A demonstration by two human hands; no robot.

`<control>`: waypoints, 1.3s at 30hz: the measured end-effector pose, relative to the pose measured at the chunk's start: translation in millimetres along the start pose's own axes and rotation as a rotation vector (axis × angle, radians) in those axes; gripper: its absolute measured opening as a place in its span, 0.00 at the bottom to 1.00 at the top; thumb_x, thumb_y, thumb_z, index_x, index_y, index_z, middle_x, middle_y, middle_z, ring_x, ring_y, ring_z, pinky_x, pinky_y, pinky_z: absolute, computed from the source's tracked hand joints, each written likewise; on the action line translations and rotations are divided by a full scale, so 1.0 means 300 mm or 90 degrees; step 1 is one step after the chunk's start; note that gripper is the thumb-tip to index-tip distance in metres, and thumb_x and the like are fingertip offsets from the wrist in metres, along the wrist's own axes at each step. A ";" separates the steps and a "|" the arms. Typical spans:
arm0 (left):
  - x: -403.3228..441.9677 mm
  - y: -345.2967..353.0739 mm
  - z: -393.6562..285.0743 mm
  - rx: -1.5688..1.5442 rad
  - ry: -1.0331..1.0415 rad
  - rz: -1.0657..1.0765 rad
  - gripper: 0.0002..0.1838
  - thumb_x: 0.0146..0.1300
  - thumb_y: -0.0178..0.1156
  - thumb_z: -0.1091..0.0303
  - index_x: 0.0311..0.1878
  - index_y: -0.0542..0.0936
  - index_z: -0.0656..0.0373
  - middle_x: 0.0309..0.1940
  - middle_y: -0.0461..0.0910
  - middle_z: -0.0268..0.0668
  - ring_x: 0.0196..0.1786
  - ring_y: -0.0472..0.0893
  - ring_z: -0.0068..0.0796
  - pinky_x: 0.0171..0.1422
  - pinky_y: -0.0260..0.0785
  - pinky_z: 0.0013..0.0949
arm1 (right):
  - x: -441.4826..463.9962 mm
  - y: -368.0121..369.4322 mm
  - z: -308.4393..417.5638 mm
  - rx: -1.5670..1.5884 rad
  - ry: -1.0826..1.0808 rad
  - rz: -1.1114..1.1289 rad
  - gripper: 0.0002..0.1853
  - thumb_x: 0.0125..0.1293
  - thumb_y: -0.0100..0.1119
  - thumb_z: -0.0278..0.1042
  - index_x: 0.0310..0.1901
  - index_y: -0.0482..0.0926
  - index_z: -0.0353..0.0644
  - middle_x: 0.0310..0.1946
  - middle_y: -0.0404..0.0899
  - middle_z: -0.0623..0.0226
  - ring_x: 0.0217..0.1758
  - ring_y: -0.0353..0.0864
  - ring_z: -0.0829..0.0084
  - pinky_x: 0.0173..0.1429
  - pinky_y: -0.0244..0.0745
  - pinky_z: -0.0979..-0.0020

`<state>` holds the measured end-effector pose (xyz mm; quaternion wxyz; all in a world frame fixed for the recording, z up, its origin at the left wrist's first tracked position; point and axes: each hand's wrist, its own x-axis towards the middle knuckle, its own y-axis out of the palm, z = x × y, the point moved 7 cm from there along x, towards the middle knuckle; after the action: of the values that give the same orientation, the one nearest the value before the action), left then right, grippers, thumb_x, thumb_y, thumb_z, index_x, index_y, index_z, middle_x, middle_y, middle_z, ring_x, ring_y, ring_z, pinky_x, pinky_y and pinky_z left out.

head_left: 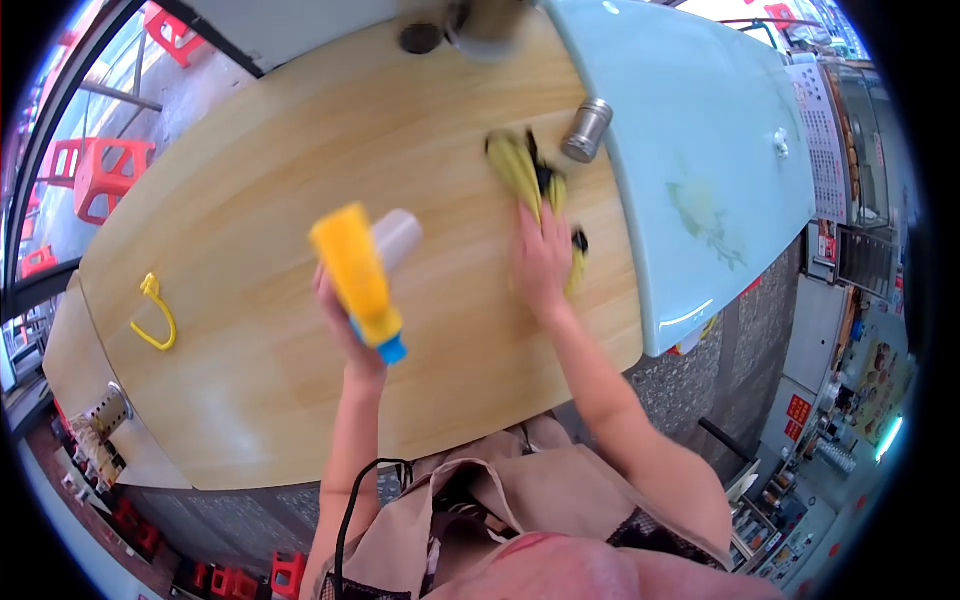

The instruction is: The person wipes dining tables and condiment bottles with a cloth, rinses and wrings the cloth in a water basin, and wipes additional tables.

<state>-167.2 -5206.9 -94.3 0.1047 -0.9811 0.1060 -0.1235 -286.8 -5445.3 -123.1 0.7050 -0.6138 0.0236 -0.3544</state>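
Observation:
My left hand (pixel 340 315) is wrapped round a yellow bottle (pixel 350 265) with a blue cap, lifted over the wooden table (pixel 270 200). Beside it, touching or overlapping in view, is a blurred pale cylinder (pixel 398 236); whether my hand also holds it is unclear. My right hand (pixel 543 258) presses on a yellow-green and black cloth (pixel 515 170) on the wood, its fingers stretched over the cloth. Just beyond the cloth, near the table's right edge, lies a metal shaker (pixel 587 130).
A pale blue glossy surface (pixel 700 130) adjoins the table on the right. A yellow hooked object (pixel 168 318) lies at the left. At the far edge are a dark round object (pixel 420 39) and a blurred container (pixel 485 25). Red stools (pixel 108 175) stand beyond the window frame.

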 end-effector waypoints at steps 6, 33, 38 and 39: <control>0.296 0.284 -0.185 0.236 0.246 0.056 0.23 0.55 0.63 0.73 0.55 0.72 0.59 0.50 0.75 0.42 0.55 0.71 0.42 0.58 0.62 0.39 | -0.456 -0.249 -0.242 -0.027 0.084 0.149 0.19 0.54 0.56 0.26 0.49 0.79 0.37 0.52 0.73 0.47 0.55 0.71 0.44 0.61 0.65 0.49; 0.363 0.379 -0.097 -0.010 -0.257 0.050 0.18 0.60 0.65 0.63 0.50 0.74 0.60 0.34 0.75 0.29 0.30 0.69 0.14 0.33 0.65 0.24 | 0.551 0.039 -0.091 0.366 0.137 -0.031 0.38 0.46 0.71 0.38 0.58 0.64 0.34 0.53 0.72 0.55 0.54 0.73 0.59 0.54 0.69 0.63; 0.141 0.683 -0.255 0.088 -0.019 0.224 0.35 0.54 0.64 0.67 0.64 0.62 0.63 0.51 0.69 0.43 0.51 0.70 0.35 0.54 0.64 0.40 | 0.380 -0.193 -0.001 0.886 0.211 0.067 0.25 0.60 0.61 0.29 0.57 0.64 0.33 0.51 0.73 0.60 0.54 0.73 0.72 0.57 0.69 0.68; 0.108 0.722 -0.330 0.134 0.127 0.231 0.38 0.52 0.64 0.69 0.66 0.61 0.64 0.57 0.66 0.48 0.60 0.66 0.41 0.62 0.59 0.45 | 0.376 -0.206 -0.039 0.858 0.254 0.046 0.21 0.63 0.57 0.25 0.56 0.65 0.33 0.48 0.75 0.61 0.51 0.75 0.74 0.55 0.71 0.70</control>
<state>-202.0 -5439.2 -43.5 0.2159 -0.9126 0.2773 -0.2091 -236.9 -5514.5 -26.2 0.9254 0.0348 -0.0516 -0.3739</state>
